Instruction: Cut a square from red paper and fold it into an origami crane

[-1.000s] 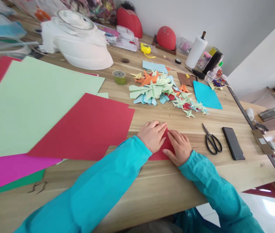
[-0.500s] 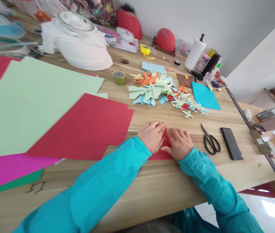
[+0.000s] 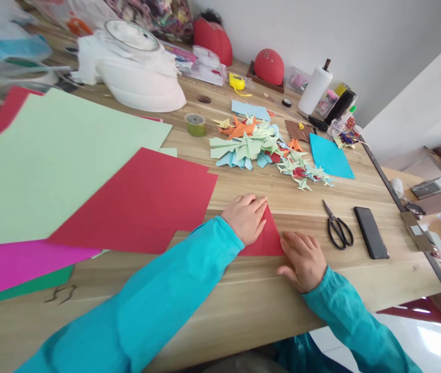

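A folded piece of red paper (image 3: 264, 242) lies flat on the wooden table, its visible part shaped like a triangle with the tip pointing away from me. My left hand (image 3: 246, 218) lies over its left side, fingers stretched toward the tip and pressing it down; that side is hidden under the hand. At the lower right corner of the paper, my right hand (image 3: 302, 259) rests with fingers apart, its fingertips at the edge. Black-handled scissors (image 3: 339, 228) lie to the right of my right hand, and a black phone (image 3: 371, 233) beyond them.
Large sheets of red card (image 3: 138, 207) and pale green card (image 3: 68, 166) lie on the left. Folded paper stars and shapes (image 3: 247, 145) are heaped behind my hands, near blue paper (image 3: 331, 156). A green spool (image 3: 196, 126) and a white form (image 3: 142, 85) stand further back.
My right hand has moved right and toward me, from the paper's middle to its lower right corner, uncovering the red triangle. My left hand stays pressed on the paper.
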A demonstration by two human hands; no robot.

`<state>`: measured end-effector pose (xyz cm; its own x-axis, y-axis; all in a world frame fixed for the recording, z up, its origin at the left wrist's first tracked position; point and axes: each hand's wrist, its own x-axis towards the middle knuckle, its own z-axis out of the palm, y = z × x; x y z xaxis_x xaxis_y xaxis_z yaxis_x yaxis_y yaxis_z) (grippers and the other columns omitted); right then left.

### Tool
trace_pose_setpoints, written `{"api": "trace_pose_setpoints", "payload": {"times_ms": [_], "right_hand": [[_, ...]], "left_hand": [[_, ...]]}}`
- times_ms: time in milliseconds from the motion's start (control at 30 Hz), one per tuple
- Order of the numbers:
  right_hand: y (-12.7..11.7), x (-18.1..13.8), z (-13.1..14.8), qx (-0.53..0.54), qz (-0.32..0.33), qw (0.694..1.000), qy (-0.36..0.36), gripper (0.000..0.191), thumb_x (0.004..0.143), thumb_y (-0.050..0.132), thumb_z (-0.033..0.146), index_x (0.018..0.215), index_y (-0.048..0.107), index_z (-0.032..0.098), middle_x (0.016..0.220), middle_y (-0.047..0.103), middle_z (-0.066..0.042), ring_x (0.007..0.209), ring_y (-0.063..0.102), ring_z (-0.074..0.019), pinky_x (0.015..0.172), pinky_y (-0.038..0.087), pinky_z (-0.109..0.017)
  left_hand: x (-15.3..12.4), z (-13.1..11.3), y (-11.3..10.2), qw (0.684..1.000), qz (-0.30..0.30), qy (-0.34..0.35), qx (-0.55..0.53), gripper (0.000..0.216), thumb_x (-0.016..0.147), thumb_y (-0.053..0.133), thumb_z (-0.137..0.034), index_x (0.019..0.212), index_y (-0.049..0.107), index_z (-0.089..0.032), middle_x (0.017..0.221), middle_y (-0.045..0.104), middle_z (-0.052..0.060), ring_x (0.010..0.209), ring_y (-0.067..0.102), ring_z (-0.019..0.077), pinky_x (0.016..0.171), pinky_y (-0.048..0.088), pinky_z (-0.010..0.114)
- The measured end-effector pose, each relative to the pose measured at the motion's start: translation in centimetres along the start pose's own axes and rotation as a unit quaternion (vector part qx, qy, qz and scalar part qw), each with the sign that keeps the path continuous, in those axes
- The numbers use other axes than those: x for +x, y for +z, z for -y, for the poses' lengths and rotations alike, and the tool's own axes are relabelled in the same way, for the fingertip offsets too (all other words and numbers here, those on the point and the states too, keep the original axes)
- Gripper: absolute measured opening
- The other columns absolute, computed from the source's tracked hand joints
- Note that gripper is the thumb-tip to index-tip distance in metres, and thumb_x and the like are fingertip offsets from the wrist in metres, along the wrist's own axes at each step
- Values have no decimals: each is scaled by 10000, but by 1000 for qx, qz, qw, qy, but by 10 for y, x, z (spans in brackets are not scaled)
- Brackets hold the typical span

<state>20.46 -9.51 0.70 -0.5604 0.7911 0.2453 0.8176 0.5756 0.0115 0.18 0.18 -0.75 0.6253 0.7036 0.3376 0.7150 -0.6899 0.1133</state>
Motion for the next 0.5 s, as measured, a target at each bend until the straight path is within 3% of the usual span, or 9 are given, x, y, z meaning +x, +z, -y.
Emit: {"api": "trace_pose_setpoints", "payload": {"times_ms": [167,300,500], "right_hand": [[6,31,-8,-17,32,998,52,675,862,298,630,1307,482,158,1281,513,-155,1133,455,-283,892,387,-406],[18,55,-7,-30,37,997,58,669,854,314,638,1282,507,161,1347,457,-152,1190,403,-299,939,348,-438],[22,59,-5,-32,23,998,53,670,861,275,645,1182,581,143,1339,484,-144,1196,415,-288,952,328,-426]], "left_hand": [[-1,1,3,1000,-11,3,1,417,854,435,-297,1177,591,-85,1279,559,117,1019,487,287,800,414,429],[-2,2,5,1000,-16,7,8,424,858,427,-302,1183,584,-80,1272,565,114,1010,492,284,784,423,426],[-5,0,8,999,-44,5,13,363,867,425,-320,1051,664,-119,1203,597,126,1010,502,288,795,435,421]]}}
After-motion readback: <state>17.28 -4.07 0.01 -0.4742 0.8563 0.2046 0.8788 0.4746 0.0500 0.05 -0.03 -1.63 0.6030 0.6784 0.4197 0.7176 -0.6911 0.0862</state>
